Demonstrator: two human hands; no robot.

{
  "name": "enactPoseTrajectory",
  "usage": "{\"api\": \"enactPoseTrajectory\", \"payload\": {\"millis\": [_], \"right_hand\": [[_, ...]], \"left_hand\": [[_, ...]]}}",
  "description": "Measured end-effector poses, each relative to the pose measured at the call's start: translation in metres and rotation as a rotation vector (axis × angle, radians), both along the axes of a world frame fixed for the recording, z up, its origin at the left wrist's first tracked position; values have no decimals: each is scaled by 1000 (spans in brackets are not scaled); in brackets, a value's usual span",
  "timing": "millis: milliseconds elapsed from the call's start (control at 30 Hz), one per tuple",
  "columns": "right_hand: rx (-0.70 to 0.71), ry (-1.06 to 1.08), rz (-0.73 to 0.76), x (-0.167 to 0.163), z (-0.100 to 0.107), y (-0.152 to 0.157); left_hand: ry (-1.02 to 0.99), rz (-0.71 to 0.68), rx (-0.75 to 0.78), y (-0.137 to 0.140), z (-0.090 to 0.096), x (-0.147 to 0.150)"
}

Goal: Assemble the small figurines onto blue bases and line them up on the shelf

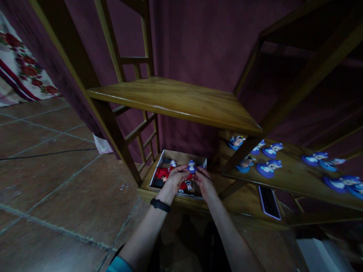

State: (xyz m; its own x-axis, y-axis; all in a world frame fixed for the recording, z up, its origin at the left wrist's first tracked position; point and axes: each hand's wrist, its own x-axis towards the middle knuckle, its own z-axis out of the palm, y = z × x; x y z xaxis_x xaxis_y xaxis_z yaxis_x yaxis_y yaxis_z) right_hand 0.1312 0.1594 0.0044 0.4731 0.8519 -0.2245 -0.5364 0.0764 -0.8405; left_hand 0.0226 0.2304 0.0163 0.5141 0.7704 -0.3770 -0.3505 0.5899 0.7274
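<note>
Between my two hands is a small purple and white figurine (191,166) on a round purple base, held upright. The fingers of my left hand (178,177) pinch its left side, and those of my right hand (202,178) grip its right side. Just below them stands an open white cardboard box (204,161) on the lowest shelf. Inside the box lie red figurines (162,173) and a small white and purple one (172,163), partly covered by my hands and wrists. A black band (160,205) circles my left wrist.
A wooden shelf board (176,99) juts out above the box. To the right, several purple-based figurines (269,168) stand on another shelf. A phone (269,202) lies on the lower board. On the tiled floor (51,189) at left runs a black cable (48,153).
</note>
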Motion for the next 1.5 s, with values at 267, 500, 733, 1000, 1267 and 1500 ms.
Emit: {"api": "enactPoseTrajectory", "payload": {"millis": [267,500,733,1000,1267,1500], "right_hand": [[23,-14,-7,-1,1,-1],[37,-39,-17,-1,2,-2],[28,-89,-32,0,1,-1],[-37,-254,-56,1,-3,2],[-65,-396,-94,5,-15,6],[-34,-381,-65,2,-10,5]], "left_hand": [[-28,9,-26,2,-3,1],[-68,-3,-35,3,-4,2],[-112,-24,-24,4,-4,2],[-105,-68,-25,5,-3,1],[-34,-53,-70,4,0,2],[77,-67,-75,3,3,2]]}}
